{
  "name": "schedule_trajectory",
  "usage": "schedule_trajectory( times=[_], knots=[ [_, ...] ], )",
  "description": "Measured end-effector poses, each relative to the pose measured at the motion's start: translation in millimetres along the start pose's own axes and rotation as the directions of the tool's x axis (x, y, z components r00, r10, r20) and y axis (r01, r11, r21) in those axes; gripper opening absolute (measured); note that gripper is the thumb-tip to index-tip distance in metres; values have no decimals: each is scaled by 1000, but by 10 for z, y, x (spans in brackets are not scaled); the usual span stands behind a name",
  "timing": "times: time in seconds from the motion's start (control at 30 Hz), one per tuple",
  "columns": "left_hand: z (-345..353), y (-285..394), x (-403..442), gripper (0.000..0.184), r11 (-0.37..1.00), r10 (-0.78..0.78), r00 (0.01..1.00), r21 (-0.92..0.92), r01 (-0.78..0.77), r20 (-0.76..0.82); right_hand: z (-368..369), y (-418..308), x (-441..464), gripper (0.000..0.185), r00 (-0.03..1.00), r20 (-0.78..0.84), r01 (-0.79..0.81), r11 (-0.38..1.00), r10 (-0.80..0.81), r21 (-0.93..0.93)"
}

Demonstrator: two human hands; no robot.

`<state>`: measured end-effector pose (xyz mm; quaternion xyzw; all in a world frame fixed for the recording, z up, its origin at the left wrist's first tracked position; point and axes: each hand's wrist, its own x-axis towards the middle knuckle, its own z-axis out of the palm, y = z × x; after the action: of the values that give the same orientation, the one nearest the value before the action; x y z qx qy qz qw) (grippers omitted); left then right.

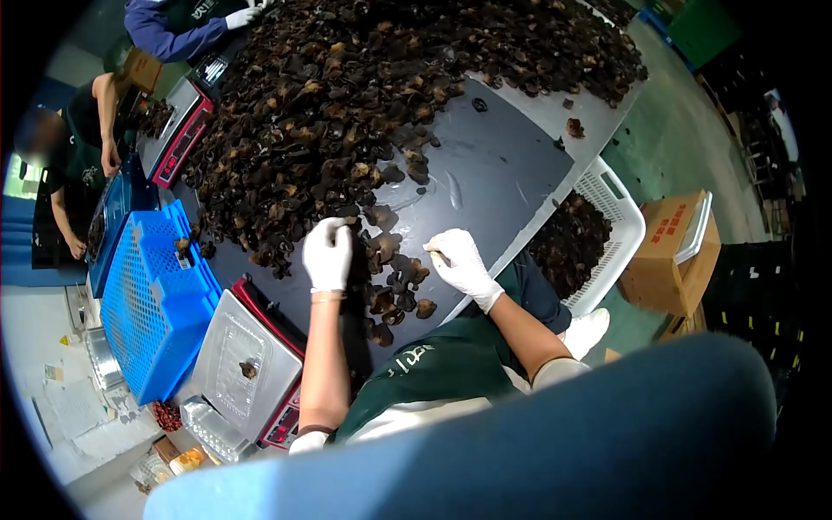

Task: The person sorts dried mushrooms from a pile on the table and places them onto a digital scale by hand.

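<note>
A large heap of dark brown dried fungus pieces [329, 113] covers much of the dark tabletop [494, 147]. My left hand [328, 254], in a white glove, is at the heap's near edge with its fingers curled together; what they hold, if anything, is hidden. To the right of a small loose group of pieces [400, 282], my right hand [462, 265], also gloved, is above the tabletop. Its thumb and forefinger are pinched together, and anything between them is too small to name. A clear tray with one dark piece [249, 370] rests on the scale [234, 334] at the near left.
Blue crates [143, 295] stand at the left. A white basket [626, 227] of dark pieces and a cardboard box [663, 286] are at the right. Another scale [186, 139] and two co-workers, one in a blue sleeve [186, 39], are at the upper left.
</note>
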<state>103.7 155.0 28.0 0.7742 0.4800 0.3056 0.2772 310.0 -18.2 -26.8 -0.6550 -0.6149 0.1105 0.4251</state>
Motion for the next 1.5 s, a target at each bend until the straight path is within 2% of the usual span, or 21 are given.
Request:
schedule_trajectory(
  times=[0.07, 0.13, 0.17, 0.23, 0.27, 0.33, 0.37, 0.43, 0.47, 0.5, 0.53, 0.6, 0.67, 0.8, 0.93, 0.97, 1.1, 1.2, 1.27, 1.4, 1.5],
  knots=[
    [-56, 878, -108, 27, 953, 168, 961, -287, -101, 221, 0, 1, 10, 16, 1000, 4, 19, 1000, -19, 1],
    [-86, 1214, -226, 31, 868, 255, 856, -496, 2, 451, 28, -15, 7, 16, 1000, -28, -9, 999, 8, -33],
    [-100, 1275, -262, 32, 833, 287, 807, -550, 55, 516, -11, -22, 0, 16, 998, -37, 47, 999, -47, -5],
    [-113, 1233, -166, 31, 910, 292, 788, -412, -53, 542, -53, -27, 0, 16, 994, -44, 105, 994, -104, 23],
    [-145, 1131, -81, 24, 943, 261, 869, -303, -137, 421, -10, 15, -22, 16, 998, -29, 55, 998, -54, 25],
    [-189, 745, 32, 20, 978, 20, 971, -205, 30, 238, 18, 46, -22, 16, 1000, -18, 5, 1000, -4, 28],
    [-264, 586, 77, 21, 995, -95, 976, 10, 94, 195, 17, 45, -20, 16, 1000, -31, 8, 999, -7, 41],
    [-220, -24, -23, 26, 943, 97, 986, 304, -134, 134, 20, 26, -17, 16, 999, -38, 17, 998, -15, 58],
    [-225, -185, -183, 31, 848, 232, 968, 467, -252, 100, 13, 18, -9, 16, 999, -42, 19, 998, -17, 54],
    [-224, -369, -354, 44, 825, 71, 967, 531, -195, 246, 0, 10, -4, 16, 999, -45, 21, 999, -19, 48],
    [-225, -330, -491, 44, 869, 4, 964, 477, -135, 266, -15, -2, 0, 16, 999, -39, 25, 999, -23, 48],
    [-304, -359, -721, 40, 912, 145, 956, 339, -229, 255, -28, -24, 13, 17, 998, -36, 45, 999, -44, 27],
    [-412, -283, -959, 32, 963, 102, 959, 215, -162, 266, 15, 59, -19, 19, 1000, -12, 29, 999, -28, 40],
    [-591, -235, -1395, 17, 994, 16, 996, 103, -25, 90, 128, -52, 123, 23, 999, -44, -26, 999, 24, -31],
    [-575, -306, -1684, 40, 969, -245, 970, -20, 245, 6, 368, -206, 407, 42, 998, 61, 3, 995, 3, -101],
    [-557, -354, -1706, 45, 977, -215, 977, 10, 215, -13, 454, -237, 463, 51, 994, 101, 49, 994, -39, -97],
    [-417, -433, -1686, 52, 955, -292, 956, -62, 291, -19, 569, -531, 405, 51, 905, 345, 264, 964, -247, -3],
    [-385, -521, -1625, 52, 960, -279, 959, -10, 279, -48, 357, -723, 350, 38, 823, 461, 324, 941, -333, 102],
    [-395, -491, -1501, 52, 961, -277, 955, -1, 278, -104, 172, -766, 314, 31, 838, 450, 289, 950, -310, 118],
    [-403, -474, -1091, 54, 980, -100, 989, 160, 116, -106, -116, -569, 164, 39, 922, 353, 146, 987, -160, 68],
    [-278, -494, -820, 57, 949, -66, 993, 303, 92, -98, -247, -453, 11, 51, 951, 310, 17, 1000, -15, -3]
  ],
)
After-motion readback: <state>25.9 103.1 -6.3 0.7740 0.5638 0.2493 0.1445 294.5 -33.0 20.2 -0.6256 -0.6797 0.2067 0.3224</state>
